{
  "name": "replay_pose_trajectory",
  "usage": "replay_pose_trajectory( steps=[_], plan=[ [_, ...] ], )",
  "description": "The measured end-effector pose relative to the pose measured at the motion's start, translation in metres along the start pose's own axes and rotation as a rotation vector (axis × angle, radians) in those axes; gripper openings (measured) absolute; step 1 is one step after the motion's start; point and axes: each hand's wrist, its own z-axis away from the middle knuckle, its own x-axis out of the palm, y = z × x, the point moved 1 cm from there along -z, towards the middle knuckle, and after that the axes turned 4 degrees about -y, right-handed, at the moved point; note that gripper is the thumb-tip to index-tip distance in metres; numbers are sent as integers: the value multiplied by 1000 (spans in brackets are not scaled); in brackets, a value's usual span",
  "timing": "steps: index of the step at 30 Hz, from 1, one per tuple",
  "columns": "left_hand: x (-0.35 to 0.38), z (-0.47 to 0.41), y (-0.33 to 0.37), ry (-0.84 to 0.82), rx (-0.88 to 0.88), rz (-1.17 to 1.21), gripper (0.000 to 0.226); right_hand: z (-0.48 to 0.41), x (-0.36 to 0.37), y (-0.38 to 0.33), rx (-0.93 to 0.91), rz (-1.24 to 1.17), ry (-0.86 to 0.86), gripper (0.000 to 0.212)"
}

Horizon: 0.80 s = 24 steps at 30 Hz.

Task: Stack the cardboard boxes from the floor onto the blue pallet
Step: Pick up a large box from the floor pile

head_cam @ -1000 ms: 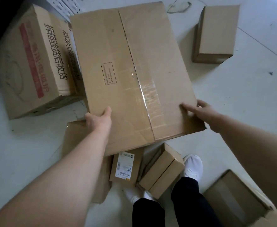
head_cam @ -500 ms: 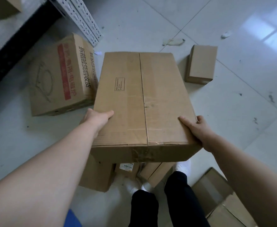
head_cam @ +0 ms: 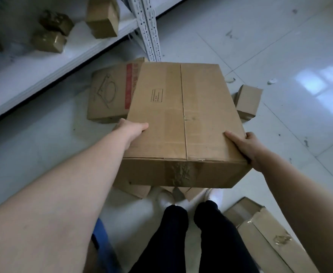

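Note:
A large brown cardboard box [head_cam: 183,123] is held level above the floor in front of me. My left hand [head_cam: 131,128] grips its left side and my right hand [head_cam: 244,145] grips its right side near the front corner. A strip of the blue pallet [head_cam: 102,243] shows at the bottom left, mostly hidden behind my left forearm. On the floor behind the held box lies a printed box with a red stripe [head_cam: 110,95], and a small plain box [head_cam: 247,102] sits to the right.
A white metal shelf [head_cam: 43,62] with several small boxes runs along the upper left, its upright post [head_cam: 150,30] near the printed box. A flattened-looking box [head_cam: 260,231] lies at lower right. More small boxes [head_cam: 136,190] sit under the held one by my feet.
The large box has been lifted off the floor and brought level, closer to me. The view has risen and tilted up, bringing the shelf into sight.

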Motion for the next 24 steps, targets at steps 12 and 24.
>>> replay_pose_trajectory(
  steps=[12,24],
  plan=[
    [-76,142,-153,233,-201,340,73,106,61,-21,-192,302,-229,85],
    [-72,297,-320,444,-393,769,71,212,145,3,-339,642,-561,92]
  ],
)
